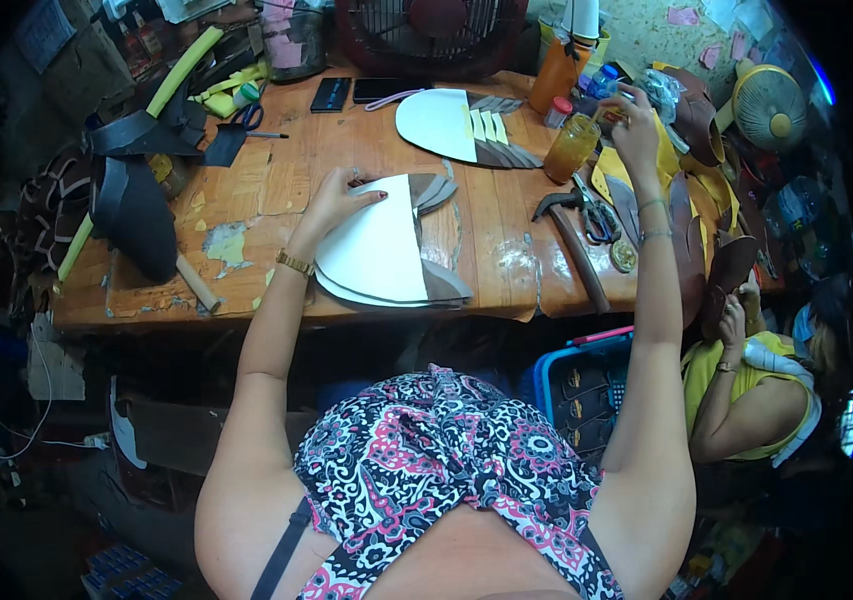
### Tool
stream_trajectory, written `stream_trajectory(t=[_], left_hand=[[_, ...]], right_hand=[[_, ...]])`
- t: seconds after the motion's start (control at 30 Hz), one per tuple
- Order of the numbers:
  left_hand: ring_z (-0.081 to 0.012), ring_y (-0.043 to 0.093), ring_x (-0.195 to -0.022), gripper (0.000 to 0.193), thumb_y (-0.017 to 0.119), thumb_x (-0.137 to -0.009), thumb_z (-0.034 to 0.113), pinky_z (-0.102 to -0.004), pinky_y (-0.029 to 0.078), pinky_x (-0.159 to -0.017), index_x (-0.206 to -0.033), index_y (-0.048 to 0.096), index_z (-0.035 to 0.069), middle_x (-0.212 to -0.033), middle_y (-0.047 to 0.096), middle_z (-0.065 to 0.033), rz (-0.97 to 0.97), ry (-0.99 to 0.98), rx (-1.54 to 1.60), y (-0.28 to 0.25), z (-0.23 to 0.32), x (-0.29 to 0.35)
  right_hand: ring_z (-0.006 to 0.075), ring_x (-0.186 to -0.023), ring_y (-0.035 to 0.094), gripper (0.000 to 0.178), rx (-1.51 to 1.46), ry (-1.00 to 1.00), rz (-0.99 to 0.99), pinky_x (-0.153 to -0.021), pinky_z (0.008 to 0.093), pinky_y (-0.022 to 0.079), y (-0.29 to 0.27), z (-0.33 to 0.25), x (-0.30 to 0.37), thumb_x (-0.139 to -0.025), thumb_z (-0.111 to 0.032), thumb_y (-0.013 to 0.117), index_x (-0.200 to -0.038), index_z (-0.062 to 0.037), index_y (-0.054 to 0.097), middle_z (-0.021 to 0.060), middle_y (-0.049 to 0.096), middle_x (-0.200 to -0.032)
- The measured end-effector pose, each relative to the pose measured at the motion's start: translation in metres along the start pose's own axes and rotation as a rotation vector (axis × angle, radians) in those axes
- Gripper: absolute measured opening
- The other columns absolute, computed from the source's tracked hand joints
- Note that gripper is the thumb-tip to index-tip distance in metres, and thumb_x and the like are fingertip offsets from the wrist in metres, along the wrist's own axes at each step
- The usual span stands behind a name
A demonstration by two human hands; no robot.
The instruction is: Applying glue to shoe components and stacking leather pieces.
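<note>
In front of me lies a stack of half-oval pieces (371, 250), white on top, with grey-brown strips fanned out at its right edge. My left hand (334, 203) grips its upper left edge, thumb flat on the white face, other fingers bent at the rim. Out to the right, my right hand (634, 130) is raised beside a jar of amber liquid (571, 148). Its fingers are pinched together; what they hold is too small to make out. Farther back is a second fanned stack (436, 122), white with pale yellow and grey-brown edges.
A hammer (576, 245), scissors (598, 215) and a small round tin (623, 257) lie at right, near yellow and brown sheets. An orange bottle (554, 78) stands behind. Dark curved pieces (131, 215) crowd the left. Below the table is a blue basket (546, 385); another person (756, 390) sits at right.
</note>
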State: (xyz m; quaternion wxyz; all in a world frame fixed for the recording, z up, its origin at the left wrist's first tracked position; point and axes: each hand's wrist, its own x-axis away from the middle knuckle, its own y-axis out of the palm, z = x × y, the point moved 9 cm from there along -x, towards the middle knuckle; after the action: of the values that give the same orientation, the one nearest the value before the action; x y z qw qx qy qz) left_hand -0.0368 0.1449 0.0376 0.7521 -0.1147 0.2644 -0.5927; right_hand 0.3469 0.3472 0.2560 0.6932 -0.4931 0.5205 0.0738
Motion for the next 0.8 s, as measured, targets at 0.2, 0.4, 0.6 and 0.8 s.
stream_trajectory(t=[0.2,0.4,0.6,0.8], left_hand=[[-0.0177,0.072,-0.08,0.042,0.083,-0.084,0.02,-0.0318,0.057,-0.071,-0.117,0.075,-0.005,-0.096,0.078,-0.0166,-0.038,-0.067,0.064,0.0,-0.003,0.0],[-0.0156,0.07,-0.089,0.04,0.084,-0.086,0.022,-0.0295,0.054,-0.077,-0.119,0.076,0.001,-0.105,0.078,-0.0126,-0.075,-0.076,0.024,0.001,-0.018,-0.005],[-0.0134,0.068,-0.088,0.041,0.085,-0.085,0.02,-0.0269,0.053,-0.076,-0.119,0.075,0.0,-0.103,0.077,-0.0107,-0.097,-0.106,0.122,0.005,-0.024,-0.005],[-0.0127,0.067,-0.088,0.041,0.086,-0.085,0.02,-0.0265,0.053,-0.076,-0.119,0.076,0.001,-0.102,0.077,-0.009,-0.091,-0.148,0.165,0.005,-0.03,-0.004]], right_hand=[[0.0326,-0.116,0.063,0.019,0.165,-0.015,-0.08,-0.098,0.0446,0.05,0.004,-0.019,0.059,-0.074,0.001,0.065,-0.089,-0.0058,0.073,0.0096,0.067,-0.125],[0.0357,-0.139,0.049,0.043,-0.492,-0.084,-0.18,-0.115,0.0464,0.037,0.012,-0.17,0.077,-0.069,0.003,0.064,-0.107,-0.0093,0.079,0.0149,0.057,-0.148],[0.0393,-0.155,0.023,0.048,-0.851,-0.168,-0.499,-0.122,0.0582,0.02,0.123,-0.238,0.148,-0.085,-0.021,0.057,-0.129,-0.0228,0.075,0.0166,0.024,-0.169],[0.0372,-0.16,0.008,0.063,-0.391,-0.232,-0.592,-0.124,0.0597,0.008,0.147,-0.257,0.155,-0.083,-0.031,0.049,-0.144,-0.0283,0.064,0.0176,0.01,-0.174]])
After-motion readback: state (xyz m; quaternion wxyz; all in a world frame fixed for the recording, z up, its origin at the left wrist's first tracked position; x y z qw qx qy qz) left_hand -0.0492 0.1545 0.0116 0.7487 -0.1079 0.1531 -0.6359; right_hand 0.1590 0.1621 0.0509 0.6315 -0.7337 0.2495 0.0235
